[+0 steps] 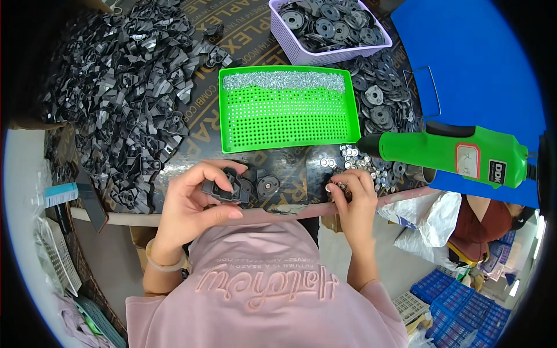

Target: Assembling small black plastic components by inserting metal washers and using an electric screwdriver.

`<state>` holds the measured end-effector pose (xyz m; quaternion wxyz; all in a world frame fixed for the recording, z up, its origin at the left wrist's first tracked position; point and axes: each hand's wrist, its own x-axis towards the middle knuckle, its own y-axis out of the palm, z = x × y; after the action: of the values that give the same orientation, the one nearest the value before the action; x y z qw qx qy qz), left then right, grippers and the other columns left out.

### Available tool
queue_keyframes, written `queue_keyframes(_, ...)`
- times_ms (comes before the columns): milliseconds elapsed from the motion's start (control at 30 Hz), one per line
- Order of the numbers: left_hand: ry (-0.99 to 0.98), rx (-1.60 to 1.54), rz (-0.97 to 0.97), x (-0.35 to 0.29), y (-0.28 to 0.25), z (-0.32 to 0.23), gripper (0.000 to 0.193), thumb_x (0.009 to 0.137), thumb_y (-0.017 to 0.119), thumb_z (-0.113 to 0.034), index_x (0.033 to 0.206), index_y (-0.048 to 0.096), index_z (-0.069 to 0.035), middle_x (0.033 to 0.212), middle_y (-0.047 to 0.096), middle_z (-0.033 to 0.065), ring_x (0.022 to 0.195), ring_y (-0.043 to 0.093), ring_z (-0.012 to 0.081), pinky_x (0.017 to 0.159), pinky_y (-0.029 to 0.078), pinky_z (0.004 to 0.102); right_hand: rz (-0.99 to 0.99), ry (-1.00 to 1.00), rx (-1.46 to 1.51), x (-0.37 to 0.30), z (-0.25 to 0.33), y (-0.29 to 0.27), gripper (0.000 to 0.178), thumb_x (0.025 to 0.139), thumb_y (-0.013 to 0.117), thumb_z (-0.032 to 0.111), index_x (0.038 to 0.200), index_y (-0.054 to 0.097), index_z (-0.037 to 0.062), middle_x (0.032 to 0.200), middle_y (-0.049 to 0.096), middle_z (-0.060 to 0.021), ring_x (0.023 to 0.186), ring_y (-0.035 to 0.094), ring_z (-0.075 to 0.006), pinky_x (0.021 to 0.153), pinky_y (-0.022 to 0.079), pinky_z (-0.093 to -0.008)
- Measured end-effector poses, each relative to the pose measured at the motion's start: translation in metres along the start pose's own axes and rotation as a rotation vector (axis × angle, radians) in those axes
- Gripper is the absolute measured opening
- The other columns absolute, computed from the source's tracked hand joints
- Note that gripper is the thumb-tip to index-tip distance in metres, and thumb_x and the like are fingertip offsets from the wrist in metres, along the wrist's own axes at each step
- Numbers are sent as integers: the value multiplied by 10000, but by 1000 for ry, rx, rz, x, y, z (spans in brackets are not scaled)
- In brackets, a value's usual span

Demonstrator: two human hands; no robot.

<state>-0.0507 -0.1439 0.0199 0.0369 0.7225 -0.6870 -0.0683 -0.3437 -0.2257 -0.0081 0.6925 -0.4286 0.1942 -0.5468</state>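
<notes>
Dark, letter-printed surface (202,138) spreads around a green tray (290,123) in the head view, with a smooth blue panel (476,69) well to the tray's right. On the near side of the tray, toward its left end, the left hand (200,197) pinches a black part (227,190) between thumb and fingers. Near the tray's right end, the right hand (356,192) has its fingertips drawn in over small rings (351,155); whether it grips one cannot be told.

Judging by how things lie, one part is in work and much is left: a broad heap (127,98) of similar parts sits left of the tray, loose discs (380,98) right of it, and a full lilac basket (331,57) behind it. Whether the two discs (268,185) beside the held part are finished is unclear.

The tray is perforated plastic, slim bright screws (284,80) banked along its far side. The part looks moulded, angular and hollowed; the discs are round and ridged; the rings shine like metal. Right of the tray, a green driver (418,148) points its dark nose at the tray's near corner.
</notes>
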Motion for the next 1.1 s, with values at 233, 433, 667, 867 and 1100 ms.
queue_keyframes(233, -112, -141, 34, -1, 7, 9, 310, 861, 678, 109, 1105, 524, -6, 1292, 581, 182, 982, 603, 90, 685, 529, 195, -21, 185, 127, -8, -4, -8, 148, 803, 769, 28, 931, 695, 21, 777, 649, -76, 608, 571, -167, 567, 456, -303)
queue_keyframes(433, -129, -164, 21, -2, 17, 2, 484, 855, 652, 149, 1245, 422, -22, 1272, 577, 157, 1126, 629, 183, 819, 568, 239, -46, 175, 138, -7, 2, -9, 91, 854, 742, 40, 916, 687, 1, 777, 653, -79, 615, 581, -164, 568, 462, -301)
queue_keyframes(667, -249, 41, 164, 6, 28, 1, 450, 824, 721, 122, 1215, 518, 33, 1109, 615, 94, 1022, 637, 122, 758, 574, 210, 172, 124, 752, 1, 52, 0, 98, 835, 759, 25, 908, 694, 34, 1008, 535, -44, 768, 523, -92, 599, 406, -218)
queue_keyframes(867, -173, 156, 145, 6, 37, 5, 468, 798, 818, -28, 1192, 564, -19, 751, 599, 35, 672, 556, 28, 547, 482, 215, 260, -40, 532, 22, 75, 4, 149, 788, 818, 102, 889, 716, 66, 996, 509, -49, 840, 572, -137, 665, 460, -240)
queue_keyframes(1100, -157, 55, 120, 10, 40, 7, 461, 810, 809, -43, 1193, 555, -14, 782, 655, 60, 659, 603, 56, 545, 503, 236, 231, 159, 677, 19, 70, 10, 170, 745, 845, 104, 849, 714, 73, 970, 492, 6, 688, 387, -62, 582, 312, -217)
